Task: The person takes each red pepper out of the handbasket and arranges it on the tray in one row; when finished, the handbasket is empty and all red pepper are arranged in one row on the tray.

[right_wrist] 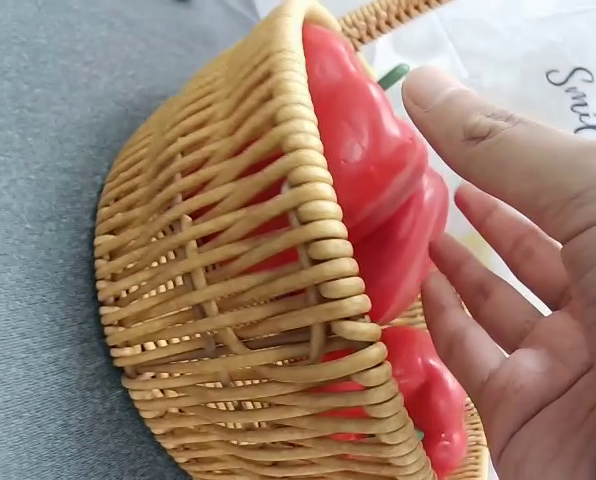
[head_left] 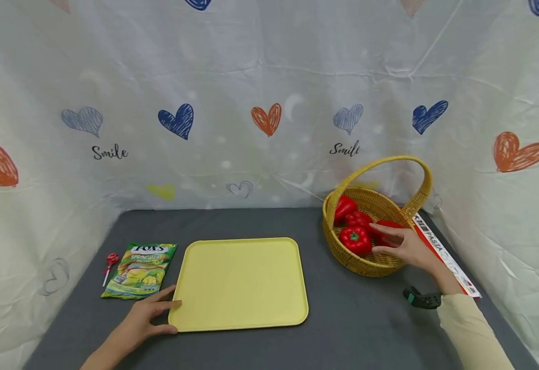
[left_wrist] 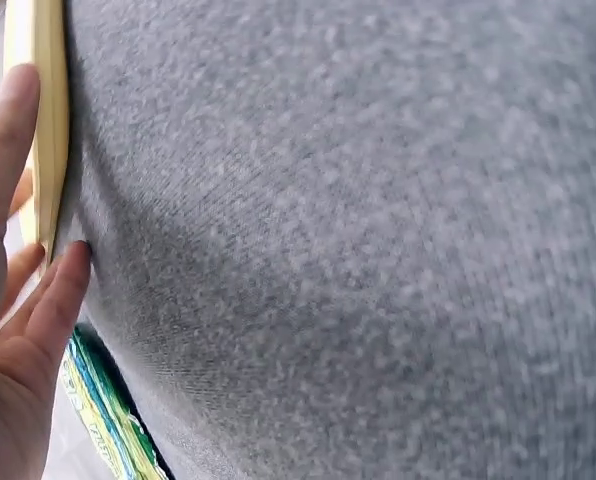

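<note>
Red peppers point(head_left: 355, 242) beside the right hand point(head_left: 403, 245), fingers apart, contact unclear.

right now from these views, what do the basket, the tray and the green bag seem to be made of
Basket: woven strands with a slight sheen; cane or plastic imitation, I can't tell which. Tray: probably moulded plastic, satin-looking, given its even yellow and rounded corners. Green bag: likely thin plastic film with a printed, somewhat shiny finish, judging by its crinkled edges.
</note>
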